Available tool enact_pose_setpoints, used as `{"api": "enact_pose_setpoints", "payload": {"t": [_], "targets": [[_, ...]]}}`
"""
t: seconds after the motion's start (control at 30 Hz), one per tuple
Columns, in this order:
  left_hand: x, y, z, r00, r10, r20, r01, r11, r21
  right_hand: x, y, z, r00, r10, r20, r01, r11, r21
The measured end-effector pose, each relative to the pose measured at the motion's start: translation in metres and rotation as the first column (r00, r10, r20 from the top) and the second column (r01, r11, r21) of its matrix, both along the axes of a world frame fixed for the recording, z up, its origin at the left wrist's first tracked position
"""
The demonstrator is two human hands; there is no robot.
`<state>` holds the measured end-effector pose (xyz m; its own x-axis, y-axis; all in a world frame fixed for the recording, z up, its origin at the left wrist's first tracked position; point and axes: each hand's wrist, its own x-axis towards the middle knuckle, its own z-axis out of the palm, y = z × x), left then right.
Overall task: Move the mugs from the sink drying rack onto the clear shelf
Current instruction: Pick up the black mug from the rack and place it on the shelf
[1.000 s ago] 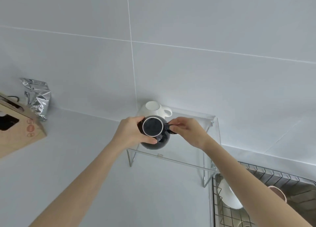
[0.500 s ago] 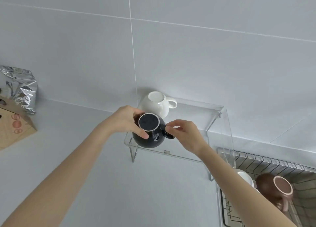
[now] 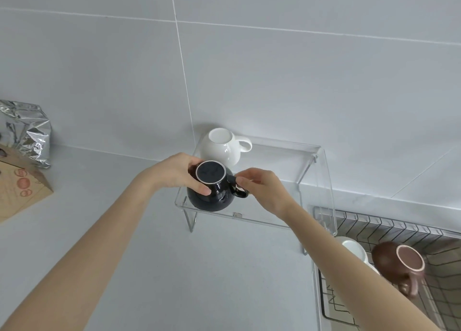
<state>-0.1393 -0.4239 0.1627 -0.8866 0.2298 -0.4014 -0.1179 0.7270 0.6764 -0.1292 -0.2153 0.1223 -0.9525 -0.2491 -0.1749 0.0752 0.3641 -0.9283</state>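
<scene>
Upside down, a black mug (image 3: 212, 189) sits at the front left corner of the clear acrylic shelf (image 3: 287, 213), base up. The left hand (image 3: 174, 174) wraps its fingers around the mug's left side, thumb pressed on the dark glaze, while the right hand (image 3: 262, 188) pinches the handle on the mug's right. Behind it, near the tiled wall (image 3: 274, 81), a white mug (image 3: 222, 148) stands inverted on the same shelf. Down at the lower right, the wire drying rack (image 3: 399, 233) holds a brown mug (image 3: 399, 263) lying tilted and a white cup (image 3: 354, 251) just beside it. A foil bag (image 3: 27, 131) and a cardboard box (image 3: 22, 188) rest on the counter (image 3: 199, 280) at the far left.
</scene>
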Motion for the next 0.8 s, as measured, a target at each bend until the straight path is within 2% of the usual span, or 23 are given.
{"api": "enact_pose_setpoints", "payload": {"t": [0.1, 0.17, 0.23, 0.3, 0.4, 0.47, 0.63, 0.73, 0.8], "targets": [[0.007, 0.012, 0.01, 1.0, -0.011, -0.015, 0.009, 0.99, -0.14, 0.002, 0.017, 0.007, 1.0, -0.002, -0.029, 0.002, 1.0, -0.009], [0.015, 0.029, 0.021, 0.993, -0.018, -0.119, -0.018, 0.955, -0.296, 0.006, 0.039, 0.016, 0.997, -0.038, -0.068, 0.037, 0.999, -0.016], [0.028, 0.055, 0.032, 0.971, -0.041, -0.236, -0.048, 0.932, -0.359, 0.013, 0.066, 0.025, 0.991, -0.089, -0.096, 0.084, 0.995, -0.048], [0.044, 0.089, 0.04, 0.929, -0.086, -0.361, -0.04, 0.944, -0.329, 0.021, 0.098, 0.032, 0.984, -0.141, -0.109, 0.132, 0.987, -0.092], [0.074, 0.15, 0.041, 0.836, -0.13, -0.533, 0.04, 0.983, -0.177, 0.037, 0.151, 0.032, 0.967, -0.234, -0.104, 0.223, 0.969, -0.109], [0.093, 0.194, 0.03, 0.8, -0.158, -0.578, 0.13, 0.987, -0.089, 0.05, 0.187, 0.026, 0.953, -0.288, -0.093, 0.28, 0.956, -0.087], [0.113, 0.282, -0.026, 0.838, -0.313, -0.447, 0.299, 0.949, -0.105, 0.081, 0.256, -0.015, 0.942, -0.335, -0.022, 0.336, 0.94, 0.053], [0.104, 0.316, -0.07, 0.889, -0.355, -0.288, 0.311, 0.932, -0.187, 0.094, 0.284, -0.049, 0.946, -0.325, 0.001, 0.316, 0.921, 0.228], [0.097, 0.331, -0.099, 0.914, -0.363, -0.183, 0.319, 0.919, -0.231, 0.1, 0.294, -0.071, 0.948, -0.313, 0.065, 0.283, 0.916, 0.285]]}}
